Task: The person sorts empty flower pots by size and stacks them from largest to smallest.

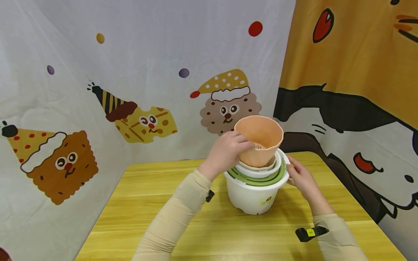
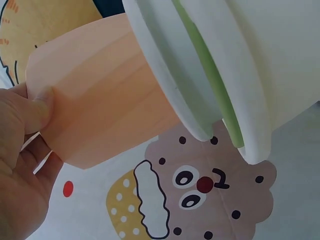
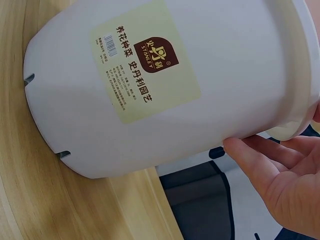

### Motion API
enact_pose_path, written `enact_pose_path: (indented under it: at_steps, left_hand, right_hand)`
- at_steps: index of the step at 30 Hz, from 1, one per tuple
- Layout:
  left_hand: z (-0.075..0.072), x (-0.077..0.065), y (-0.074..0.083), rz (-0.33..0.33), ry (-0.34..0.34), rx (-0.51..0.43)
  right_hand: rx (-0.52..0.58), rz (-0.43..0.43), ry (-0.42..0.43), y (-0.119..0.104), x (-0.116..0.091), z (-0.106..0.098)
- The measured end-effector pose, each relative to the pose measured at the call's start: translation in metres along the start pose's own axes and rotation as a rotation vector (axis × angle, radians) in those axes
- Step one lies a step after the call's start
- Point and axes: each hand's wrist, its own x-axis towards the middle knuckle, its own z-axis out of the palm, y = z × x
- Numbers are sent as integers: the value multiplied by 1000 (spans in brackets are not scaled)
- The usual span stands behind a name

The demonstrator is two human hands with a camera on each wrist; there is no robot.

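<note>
A peach-orange plastic flowerpot, with a perforated base, tilts upward out of a nested stack of pots. My left hand pinches its rim, the thumb lying along the outer wall in the left wrist view. Below it sit a white inner pot and a green pot, inside a large white flowerpot. On the large pot's right side my right hand holds the rim; in the right wrist view, its thumb presses the wall under that rim. The orange pot's lower end is hidden within the stack.
The stack stands on a wood-grain table towards its back right. Behind it hangs a white cloth printed with cartoon snacks, and on the right an orange cartoon cloth. Each wrist wears a black strap.
</note>
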Motion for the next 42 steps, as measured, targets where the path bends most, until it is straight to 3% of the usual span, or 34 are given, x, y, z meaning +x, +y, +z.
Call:
enact_pose_path:
  at_steps: [8,18,42]
  left_hand:
    - [5,0,3,9,-26,-8]
    - [7,1,6,-28,-75,3]
    - [28,-6,7,-90,-239,23]
  right_hand:
    - [-31,-13,9,1,-1,0]
    - [-33,-9,9,1,0,0]
    - [-20,-2,6,2,-1,0]
